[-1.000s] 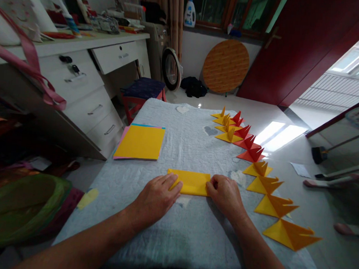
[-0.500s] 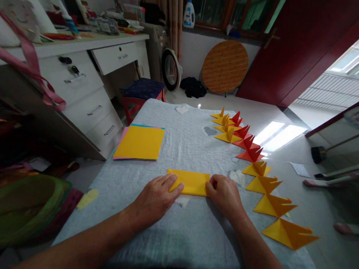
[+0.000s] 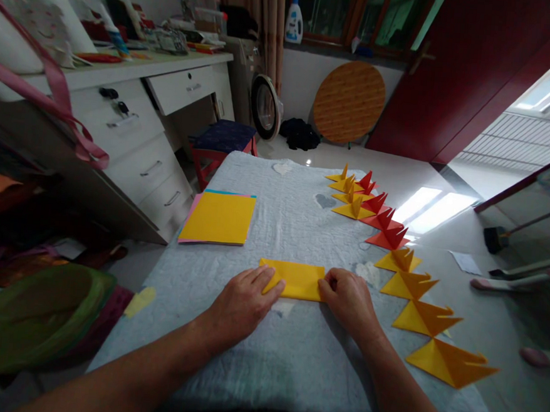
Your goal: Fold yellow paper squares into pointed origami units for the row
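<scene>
A folded strip of yellow origami paper (image 3: 302, 281) lies flat on the cloth-covered table, its long side running left to right. My left hand (image 3: 244, 301) holds down its left end, thumb along the front edge and fingers over the top. At the right end, my right hand (image 3: 349, 299) pinches the edge between thumb and curled fingers. Beyond my left hand sits a stack of square paper (image 3: 220, 220), yellow on top with pink and blue edges showing. Folded yellow paper cranes (image 3: 420, 316) and red paper cranes (image 3: 386, 229) form a long row along the right side.
A pale blue quilted cloth (image 3: 264, 362) covers the table. A green-lined bin (image 3: 36, 321) stands at the left, below a white desk (image 3: 133, 136). Behind the table are a stool (image 3: 223, 136), an open-doored washing machine (image 3: 247, 60) and a round wooden board (image 3: 349, 103).
The whole view has shifted slightly, so things appear a little further right. Both hands stay on the folded yellow paper, with hardly any visible movement.
</scene>
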The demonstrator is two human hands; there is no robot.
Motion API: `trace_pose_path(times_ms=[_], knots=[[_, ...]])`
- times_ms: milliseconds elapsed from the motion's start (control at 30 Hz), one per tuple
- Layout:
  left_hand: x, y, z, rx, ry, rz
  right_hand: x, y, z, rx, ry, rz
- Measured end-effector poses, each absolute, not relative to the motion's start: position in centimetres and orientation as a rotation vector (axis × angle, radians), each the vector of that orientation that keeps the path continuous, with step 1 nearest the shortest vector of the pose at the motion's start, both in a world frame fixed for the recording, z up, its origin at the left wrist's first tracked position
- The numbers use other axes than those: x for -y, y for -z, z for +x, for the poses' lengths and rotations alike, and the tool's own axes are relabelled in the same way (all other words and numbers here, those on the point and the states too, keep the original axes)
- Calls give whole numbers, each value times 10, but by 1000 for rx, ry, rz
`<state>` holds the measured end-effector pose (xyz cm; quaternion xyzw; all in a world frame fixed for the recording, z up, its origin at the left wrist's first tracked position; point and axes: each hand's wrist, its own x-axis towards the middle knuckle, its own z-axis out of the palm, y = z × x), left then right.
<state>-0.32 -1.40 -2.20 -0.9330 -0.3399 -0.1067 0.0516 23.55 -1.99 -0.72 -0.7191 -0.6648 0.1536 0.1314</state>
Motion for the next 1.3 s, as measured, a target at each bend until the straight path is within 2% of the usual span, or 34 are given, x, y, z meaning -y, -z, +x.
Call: trace_pose_path(times_ms=[567, 700, 800, 1000, 1300], knots=[[15, 24, -4, 1038, 322, -2835, 20, 7, 236, 1935, -494, -2080], [15, 25, -2, 1036, 315, -2837, 21, 8, 234, 1983, -265, -2033], [16, 24, -1, 1046, 320, -2829, 23, 8, 229, 2171, -103, -1805], [17, 18, 2, 1077, 282, -2861, 28, 5, 212, 2495, -374, -1390], [19, 22, -5, 1028, 372, -2861, 42, -7, 194, 2580, -344, -1460]])
